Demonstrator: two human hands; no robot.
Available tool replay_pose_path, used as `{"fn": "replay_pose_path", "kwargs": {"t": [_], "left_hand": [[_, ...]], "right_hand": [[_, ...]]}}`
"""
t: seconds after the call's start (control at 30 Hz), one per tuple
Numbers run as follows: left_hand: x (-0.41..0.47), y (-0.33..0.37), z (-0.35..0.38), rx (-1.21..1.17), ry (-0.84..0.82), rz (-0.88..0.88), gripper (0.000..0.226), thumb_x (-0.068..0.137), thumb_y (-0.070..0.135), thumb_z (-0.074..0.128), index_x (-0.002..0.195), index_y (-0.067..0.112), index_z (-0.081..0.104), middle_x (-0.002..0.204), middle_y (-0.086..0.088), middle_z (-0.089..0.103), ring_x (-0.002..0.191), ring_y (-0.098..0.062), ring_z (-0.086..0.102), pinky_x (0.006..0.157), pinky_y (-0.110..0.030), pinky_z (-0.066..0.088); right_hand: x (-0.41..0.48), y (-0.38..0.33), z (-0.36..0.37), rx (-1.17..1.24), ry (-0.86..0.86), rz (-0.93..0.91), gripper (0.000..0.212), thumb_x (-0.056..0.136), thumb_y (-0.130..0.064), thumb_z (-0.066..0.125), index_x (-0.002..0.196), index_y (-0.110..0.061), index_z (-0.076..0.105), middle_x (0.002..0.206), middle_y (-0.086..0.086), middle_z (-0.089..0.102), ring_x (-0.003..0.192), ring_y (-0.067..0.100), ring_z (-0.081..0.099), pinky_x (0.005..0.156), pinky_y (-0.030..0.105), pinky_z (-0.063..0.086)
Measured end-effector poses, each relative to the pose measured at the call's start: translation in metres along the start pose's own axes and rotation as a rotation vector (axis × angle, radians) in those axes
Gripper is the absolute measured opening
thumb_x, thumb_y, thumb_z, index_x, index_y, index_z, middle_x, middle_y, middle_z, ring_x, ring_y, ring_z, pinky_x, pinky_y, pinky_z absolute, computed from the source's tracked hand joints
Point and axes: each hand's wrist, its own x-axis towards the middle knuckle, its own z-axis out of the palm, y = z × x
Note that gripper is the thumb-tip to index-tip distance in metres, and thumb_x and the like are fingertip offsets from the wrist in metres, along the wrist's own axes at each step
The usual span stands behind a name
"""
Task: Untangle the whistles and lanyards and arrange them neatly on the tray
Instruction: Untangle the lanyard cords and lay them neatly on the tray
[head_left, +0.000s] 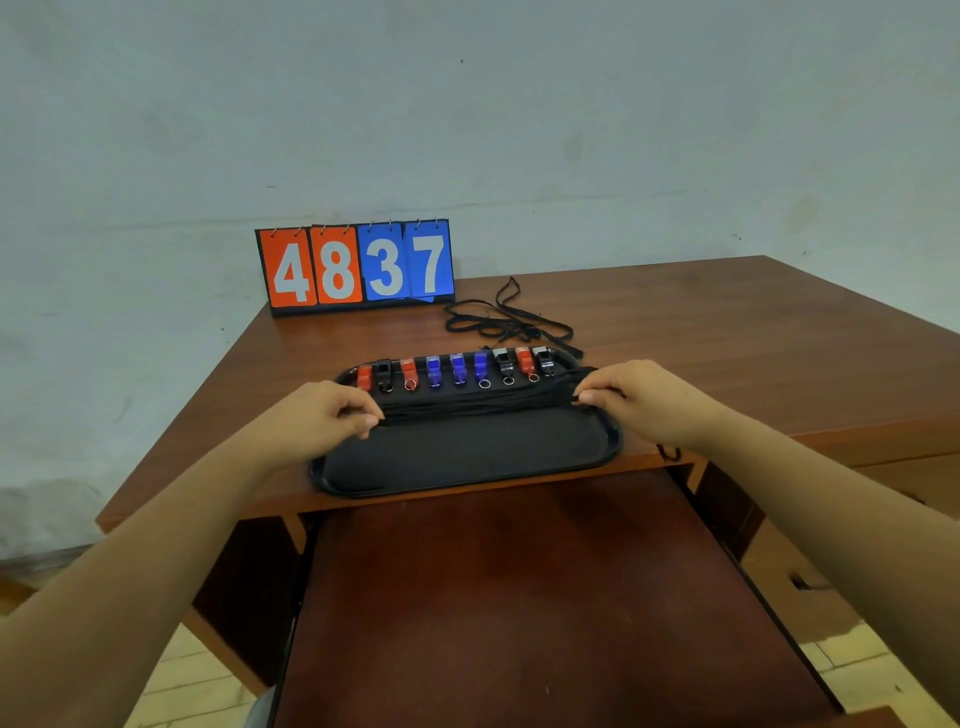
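A black tray (467, 462) lies at the desk's front edge. Along its far rim stand several whistles (457, 369) in a row, red, black and blue, some with small metal rings. A bundle of black lanyards (478, 402) stretches straight across the tray below the whistles. My left hand (322, 415) pinches the bundle's left end and my right hand (634, 395) pinches its right end. Behind the tray a loose tangle of black lanyards (504, 322) lies on the desk.
The wooden desk (727, 338) stands against a pale wall. A flip scoreboard (356, 267) reading 4837 stands at the back left. A pulled-out wooden shelf (519, 597) sits below the desk's front edge. A short black cord (669, 453) hangs by the tray's right corner.
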Motion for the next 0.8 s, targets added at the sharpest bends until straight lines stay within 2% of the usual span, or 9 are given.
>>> {"fn": "replay_pose_path", "kwargs": {"t": [0.1, 0.17, 0.23, 0.3, 0.37, 0.5, 0.6, 0.8], "left_hand": [[-0.002, -0.010, 0.000, 0.017, -0.004, -0.034, 0.011, 0.096, 0.027, 0.060, 0.093, 0.036, 0.066, 0.084, 0.014, 0.070, 0.085, 0.002, 0.062, 0.073, -0.014, 0.041], [-0.002, -0.015, 0.000, 0.032, -0.010, -0.044, 0.009, 0.094, 0.028, 0.063, 0.093, 0.037, 0.066, 0.087, 0.016, 0.070, 0.086, 0.003, 0.062, 0.072, -0.010, 0.040], [-0.003, -0.018, 0.001, 0.051, -0.009, -0.054, 0.009, 0.092, 0.028, 0.066, 0.093, 0.037, 0.066, 0.090, 0.019, 0.067, 0.086, 0.004, 0.061, 0.070, -0.008, 0.039], [-0.002, -0.020, 0.003, 0.080, -0.005, -0.066, 0.009, 0.091, 0.027, 0.068, 0.094, 0.035, 0.067, 0.089, 0.019, 0.065, 0.084, 0.004, 0.059, 0.069, -0.009, 0.039], [0.000, -0.024, 0.004, 0.104, 0.018, -0.083, 0.009, 0.089, 0.026, 0.069, 0.094, 0.034, 0.067, 0.088, 0.016, 0.065, 0.084, 0.002, 0.060, 0.072, -0.013, 0.042], [0.008, -0.029, 0.006, 0.110, 0.022, -0.151, 0.008, 0.087, 0.023, 0.072, 0.092, 0.029, 0.068, 0.086, 0.013, 0.068, 0.083, -0.002, 0.063, 0.084, -0.026, 0.052], [0.012, -0.031, 0.008, 0.100, 0.064, -0.168, 0.008, 0.087, 0.023, 0.073, 0.090, 0.027, 0.066, 0.084, 0.010, 0.069, 0.081, -0.006, 0.065, 0.085, -0.033, 0.055], [0.018, -0.033, 0.010, 0.172, 0.083, -0.125, 0.008, 0.089, 0.027, 0.069, 0.082, 0.029, 0.064, 0.090, 0.007, 0.062, 0.084, -0.007, 0.059, 0.083, -0.032, 0.052]], "right_hand": [[0.000, 0.012, 0.004, -0.043, 0.005, 0.043, 0.027, 0.104, -0.022, 0.048, 0.118, -0.016, 0.070, 0.099, -0.014, 0.064, 0.086, -0.004, 0.055, 0.078, 0.016, 0.041], [0.000, 0.019, 0.008, -0.045, 0.033, 0.076, 0.027, 0.104, -0.019, 0.048, 0.120, -0.017, 0.068, 0.104, -0.006, 0.067, 0.092, 0.007, 0.060, 0.084, 0.025, 0.046], [0.000, 0.025, 0.012, -0.006, 0.078, 0.103, 0.020, 0.103, -0.018, 0.049, 0.115, -0.023, 0.065, 0.095, -0.005, 0.069, 0.086, 0.010, 0.063, 0.078, 0.028, 0.048], [0.001, 0.030, 0.018, 0.034, 0.107, 0.125, 0.009, 0.101, -0.018, 0.052, 0.100, -0.024, 0.058, 0.083, -0.005, 0.068, 0.078, 0.010, 0.064, 0.069, 0.027, 0.045], [0.004, 0.032, 0.021, 0.045, 0.133, 0.142, 0.008, 0.099, -0.018, 0.055, 0.093, -0.023, 0.057, 0.083, -0.004, 0.067, 0.079, 0.012, 0.063, 0.066, 0.026, 0.045], [0.012, 0.033, 0.027, 0.009, 0.162, 0.141, 0.007, 0.097, -0.017, 0.059, 0.096, -0.021, 0.065, 0.097, -0.003, 0.064, 0.090, 0.014, 0.060, 0.079, 0.027, 0.049], [0.018, 0.036, 0.029, -0.063, 0.165, 0.133, 0.013, 0.098, -0.018, 0.057, 0.101, -0.018, 0.070, 0.103, -0.002, 0.060, 0.094, 0.015, 0.058, 0.086, 0.029, 0.048], [0.028, 0.040, 0.031, -0.177, 0.128, 0.116, 0.018, 0.099, -0.019, 0.057, 0.107, -0.015, 0.073, 0.102, -0.003, 0.054, 0.097, 0.018, 0.057, 0.090, 0.032, 0.048]]}}
